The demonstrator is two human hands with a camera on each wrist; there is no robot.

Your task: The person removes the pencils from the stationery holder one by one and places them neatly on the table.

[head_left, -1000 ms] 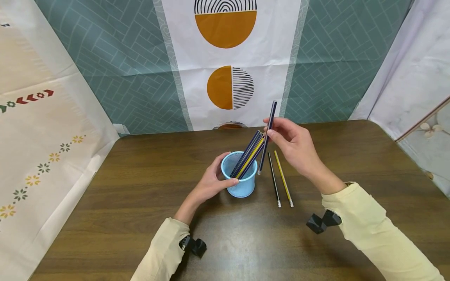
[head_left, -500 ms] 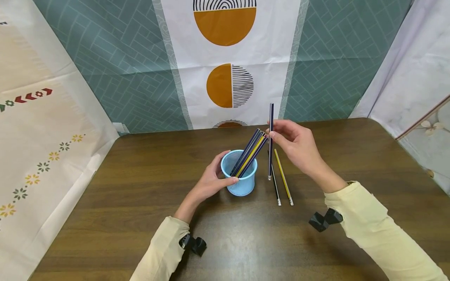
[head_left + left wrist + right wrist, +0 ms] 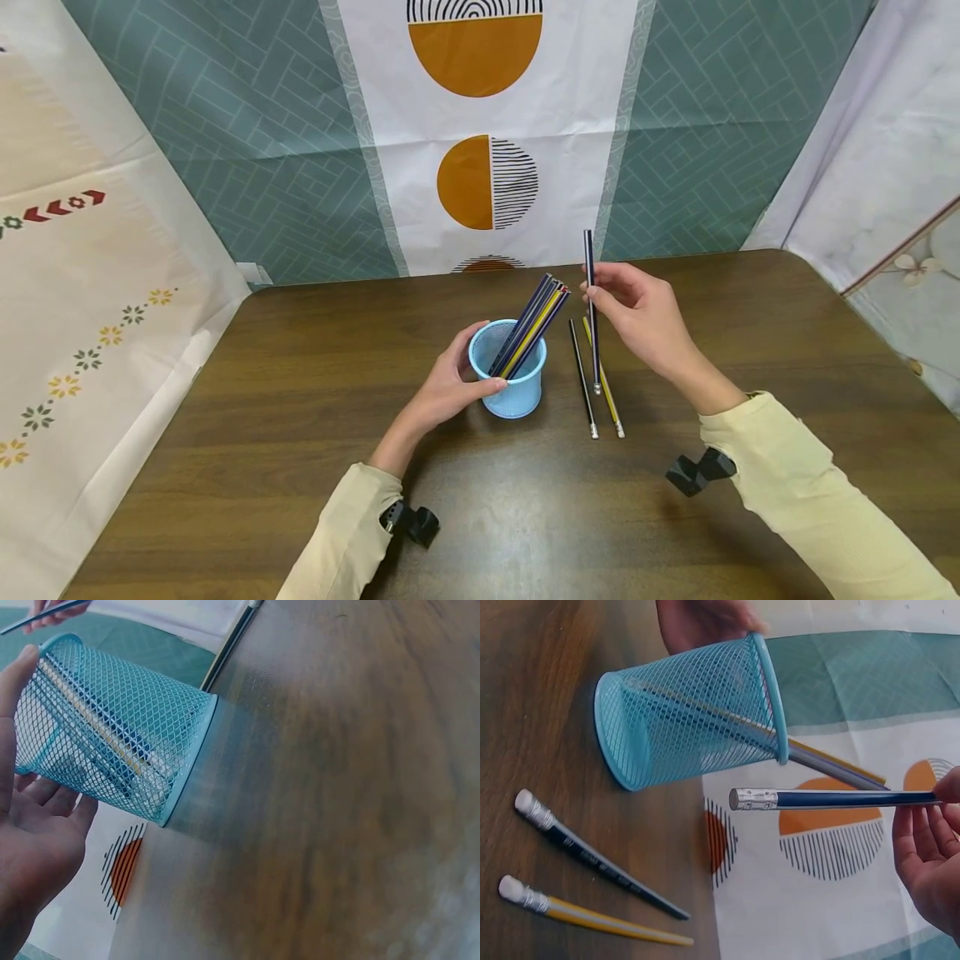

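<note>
My left hand (image 3: 450, 385) grips a light blue mesh pencil cup (image 3: 516, 402) that stands on the table, thumb at the near rim and fingers round the far side. Several dark blue pencils and a yellow one (image 3: 534, 332) lean rightward inside it. To the right, my right hand (image 3: 651, 323) pinches a dark blue pencil (image 3: 840, 799) between thumb and fingers, its white eraser end pointing down. That pencil hangs nearly upright above two pencils on the tabletop, a black one (image 3: 581, 375) and a yellow one (image 3: 615, 921), both with eraser ends toward me.
The brown wooden table (image 3: 300, 467) ends at a back edge just behind the cup. A teal and white patterned cloth (image 3: 300, 150) hangs there, with light cloths at both sides. A small black camera (image 3: 701, 472) sits on each wrist.
My right hand has moved a little right, away from the cup. Its pencil has swung from a slant to nearly upright, over the pencils on the table. My left hand stays on the cup.
</note>
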